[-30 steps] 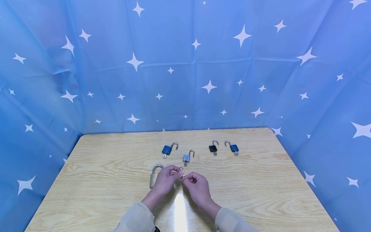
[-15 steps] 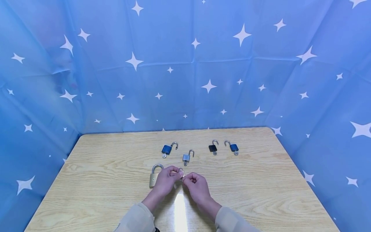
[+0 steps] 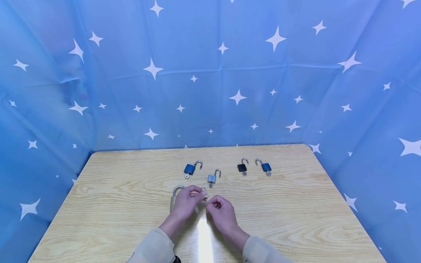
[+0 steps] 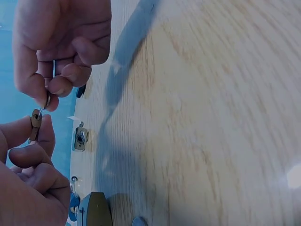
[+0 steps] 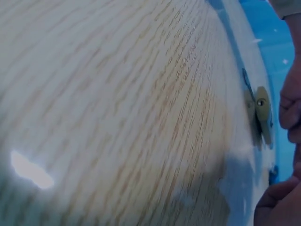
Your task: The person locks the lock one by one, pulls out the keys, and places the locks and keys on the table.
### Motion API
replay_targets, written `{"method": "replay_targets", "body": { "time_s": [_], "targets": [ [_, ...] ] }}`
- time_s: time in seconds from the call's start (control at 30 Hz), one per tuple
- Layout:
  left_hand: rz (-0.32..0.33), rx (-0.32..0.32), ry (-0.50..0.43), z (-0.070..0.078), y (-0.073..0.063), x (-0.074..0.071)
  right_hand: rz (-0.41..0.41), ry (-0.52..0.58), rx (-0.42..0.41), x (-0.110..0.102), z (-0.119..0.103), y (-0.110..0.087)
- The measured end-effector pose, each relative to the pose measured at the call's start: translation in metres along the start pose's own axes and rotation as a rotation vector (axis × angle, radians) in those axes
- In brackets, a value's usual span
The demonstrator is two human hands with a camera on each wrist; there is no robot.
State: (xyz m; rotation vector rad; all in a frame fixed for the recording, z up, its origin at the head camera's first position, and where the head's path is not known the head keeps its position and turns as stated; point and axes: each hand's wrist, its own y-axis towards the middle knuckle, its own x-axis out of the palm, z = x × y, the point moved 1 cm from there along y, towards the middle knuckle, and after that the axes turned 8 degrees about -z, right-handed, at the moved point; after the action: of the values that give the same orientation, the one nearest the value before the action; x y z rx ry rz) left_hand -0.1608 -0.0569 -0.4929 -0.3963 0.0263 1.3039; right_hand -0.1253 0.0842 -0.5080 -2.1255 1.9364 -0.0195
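In the head view, my left hand (image 3: pixel 189 199) holds a small brass padlock (image 3: pixel 203 190) by its body between thumb and index finger. Close beside it on the right is my right hand (image 3: pixel 223 211), fingers bent inward. The left wrist view shows the padlock (image 4: pixel 35 123) with its keyhole side toward the right hand (image 4: pixel 63 52), whose thumb and finger pinch a key (image 4: pixel 47 100) with its tip at the keyhole. Fingertips cover most of the key. A large brass padlock (image 3: pixel 173 201) lies just left of my left hand, which partly hides it.
Farther back on the wooden table (image 3: pixel 296 212) lie a silver padlock (image 3: pixel 212 178), a blue padlock (image 3: pixel 189 168), a black padlock (image 3: pixel 242 168) and another blue padlock (image 3: pixel 266 167). All have raised shackles and keys in them. A starred blue curtain (image 3: pixel 210 84) hangs behind the table.
My left hand has shifted slightly left and up with the small padlock, which has turned a little. The right hand stays nearly in place. The padlocks on the table have not moved.
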Motion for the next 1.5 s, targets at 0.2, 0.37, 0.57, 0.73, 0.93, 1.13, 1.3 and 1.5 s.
{"method": "replay_targets", "body": {
  "time_s": [0.2, 0.37, 0.57, 0.73, 0.93, 1.13, 1.3, 1.5],
  "targets": [
    [0.023, -0.017, 0.032, 0.004, -0.002, -0.004, -0.038, -0.023, -0.013, -0.003, 0.0, -0.003],
    [0.016, 0.033, 0.008, 0.006, -0.001, -0.01, -0.074, -0.051, -0.027, -0.006, -0.002, -0.005],
    [0.0, 0.049, 0.064, 0.004, -0.001, -0.015, -0.11, -0.128, -0.036, -0.009, -0.005, -0.008],
    [0.003, 0.052, 0.154, 0.005, -0.001, -0.017, -0.146, -0.197, -0.061, -0.011, -0.005, -0.01],
    [-0.004, 0.108, 0.314, 0.002, -0.001, -0.016, -0.185, -0.254, -0.049, -0.014, -0.005, -0.014],
    [0.023, 0.138, 0.484, 0.003, -0.005, -0.012, -0.217, -0.287, -0.027, -0.018, -0.005, -0.017],
    [0.067, 0.138, 0.642, 0.001, -0.007, -0.006, -0.233, -0.301, -0.019, -0.022, -0.006, -0.019],
    [0.109, 0.086, 0.775, -0.002, -0.005, 0.002, -0.244, -0.303, -0.017, -0.026, -0.007, -0.02]
  ]
}}
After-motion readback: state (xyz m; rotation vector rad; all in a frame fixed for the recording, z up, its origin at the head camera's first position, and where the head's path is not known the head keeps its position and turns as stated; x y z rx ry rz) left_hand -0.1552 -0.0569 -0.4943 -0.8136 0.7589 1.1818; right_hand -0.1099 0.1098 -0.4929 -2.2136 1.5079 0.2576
